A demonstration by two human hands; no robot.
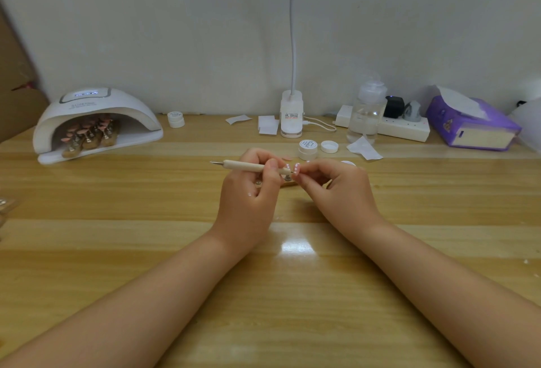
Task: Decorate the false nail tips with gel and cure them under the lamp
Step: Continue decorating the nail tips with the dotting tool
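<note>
A wooden table [117, 250] fills the lower frame, and at its upper left sits a white curing lamp [96, 121] with pink nail tips on stands [90, 133] inside it. At centre, the left hand [248, 192] curls its fingers round a wooden dotting tool [251, 166] lying level, while the right hand [336, 189] pinches a pink false nail tip with white dots [296, 169] at the tool's right end. Just above the hands stands an open gel pot [308, 149] with its lid [329, 146] beside it.
</note>
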